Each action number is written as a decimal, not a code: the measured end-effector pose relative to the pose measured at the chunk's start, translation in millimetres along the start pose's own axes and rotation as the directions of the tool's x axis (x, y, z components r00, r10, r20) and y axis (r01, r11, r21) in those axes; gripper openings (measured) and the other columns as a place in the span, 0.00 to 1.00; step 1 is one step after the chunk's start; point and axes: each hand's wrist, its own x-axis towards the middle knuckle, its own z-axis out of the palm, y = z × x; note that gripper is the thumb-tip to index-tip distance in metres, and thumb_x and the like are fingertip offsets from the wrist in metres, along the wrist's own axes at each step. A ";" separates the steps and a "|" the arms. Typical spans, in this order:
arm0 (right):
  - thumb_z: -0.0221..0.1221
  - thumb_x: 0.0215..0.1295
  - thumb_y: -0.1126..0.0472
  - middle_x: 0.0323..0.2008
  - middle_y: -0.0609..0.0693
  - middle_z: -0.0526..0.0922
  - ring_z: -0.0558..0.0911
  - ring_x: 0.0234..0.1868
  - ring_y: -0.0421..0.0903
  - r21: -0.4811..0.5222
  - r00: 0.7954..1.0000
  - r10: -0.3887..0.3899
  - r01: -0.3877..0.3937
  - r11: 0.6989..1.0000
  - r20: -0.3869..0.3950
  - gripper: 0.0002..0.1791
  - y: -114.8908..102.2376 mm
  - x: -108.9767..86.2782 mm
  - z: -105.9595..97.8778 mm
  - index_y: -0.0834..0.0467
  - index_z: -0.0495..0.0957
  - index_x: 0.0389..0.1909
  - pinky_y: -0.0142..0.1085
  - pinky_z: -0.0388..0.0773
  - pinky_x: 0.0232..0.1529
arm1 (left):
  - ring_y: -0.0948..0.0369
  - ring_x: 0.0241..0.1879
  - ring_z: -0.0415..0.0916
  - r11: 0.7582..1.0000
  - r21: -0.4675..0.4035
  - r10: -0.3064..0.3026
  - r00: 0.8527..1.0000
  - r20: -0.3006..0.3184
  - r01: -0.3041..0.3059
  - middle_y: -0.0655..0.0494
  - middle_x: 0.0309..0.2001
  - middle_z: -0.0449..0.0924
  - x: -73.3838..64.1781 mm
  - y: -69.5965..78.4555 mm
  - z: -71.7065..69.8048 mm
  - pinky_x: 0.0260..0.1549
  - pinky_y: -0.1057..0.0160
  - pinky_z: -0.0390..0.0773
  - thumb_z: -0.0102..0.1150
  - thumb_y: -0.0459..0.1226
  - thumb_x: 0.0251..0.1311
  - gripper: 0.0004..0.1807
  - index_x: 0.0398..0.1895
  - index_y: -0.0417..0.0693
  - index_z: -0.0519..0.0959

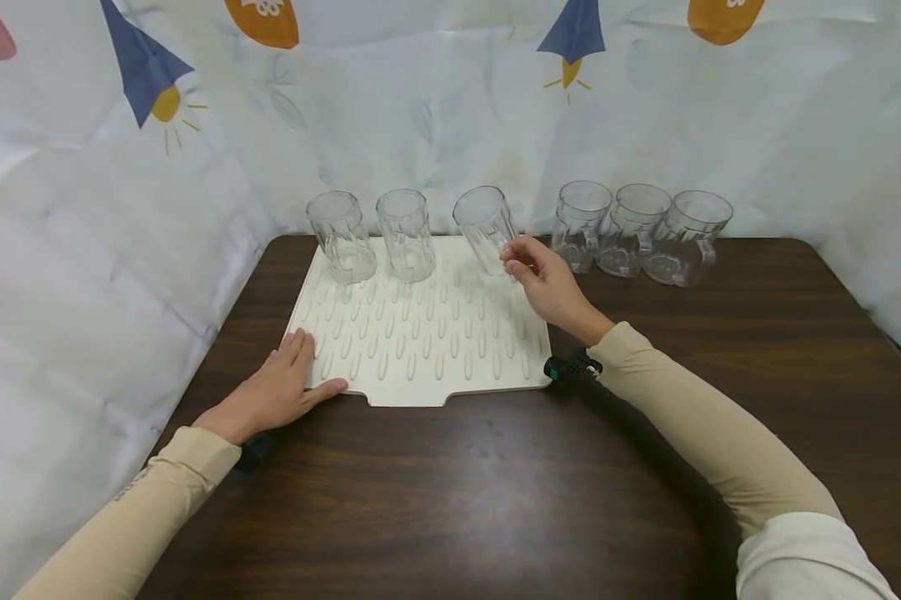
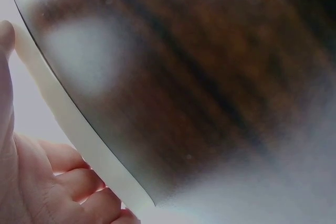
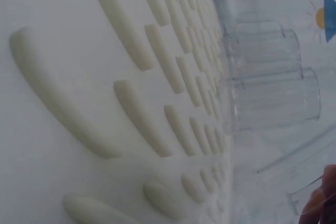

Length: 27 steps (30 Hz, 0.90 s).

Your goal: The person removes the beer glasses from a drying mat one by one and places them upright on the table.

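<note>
Along the back of a white ribbed drainer board (image 1: 405,393) stand a clear glass mug (image 1: 342,237) on the left and another clear mug (image 1: 407,237) beside it. My right hand (image 1: 551,287) pinches the handle of a third clear mug (image 1: 484,223), which leans slightly at the board's back right. In the right wrist view, part of this mug (image 3: 302,195) shows near the fingertips at the lower right. My left hand (image 1: 273,392) rests on the board's front left corner, fingers extended and thumb along the front edge. The left wrist view shows these fingers (image 2: 86,187) against the board's edge (image 2: 79,119).
Right of the board, a clear mug (image 1: 581,221), a second (image 1: 633,225) and a third (image 1: 686,237) stand close together on the dark wooden table (image 1: 480,492). A patterned white cloth (image 1: 420,108) hangs behind the table and along its left side.
</note>
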 end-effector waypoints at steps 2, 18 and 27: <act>0.51 0.81 0.60 0.52 0.57 0.80 0.78 0.50 0.53 -0.036 1.000 -0.009 0.009 0.999 0.002 0.10 -1.6 -2.5 -1.9 0.59 0.74 0.56 0.45 0.76 0.53 | 0.26 0.79 0.41 1.000 -0.002 0.002 1.000 0.001 -0.002 0.17 0.78 0.41 0.3 0.1 -0.1 0.75 0.27 0.51 0.51 0.65 0.71 0.59 0.76 0.17 0.47; 0.50 0.80 0.67 0.45 0.56 0.74 0.72 0.41 0.50 -0.306 0.965 -0.214 0.252 0.918 0.151 0.05 -11.9 -20.4 -15.0 0.60 0.73 0.49 0.43 0.73 0.45 | 0.25 0.79 0.40 1.000 -0.012 0.022 1.000 0.007 -0.022 0.15 0.78 0.40 0.9 -0.6 -2.3 0.75 0.26 0.51 0.49 0.64 0.72 0.59 0.77 0.17 0.45; 0.50 0.77 0.72 0.46 0.59 0.77 0.74 0.47 0.54 -0.410 0.906 -0.356 0.422 0.808 0.231 0.08 -12.0 -30.5 -19.1 0.63 0.76 0.49 0.49 0.75 0.50 | 0.24 0.78 0.40 0.999 -0.013 0.031 1.000 0.003 -0.031 0.14 0.77 0.40 2.8 -1.5 -0.9 0.74 0.26 0.51 0.50 0.63 0.72 0.59 0.76 0.16 0.46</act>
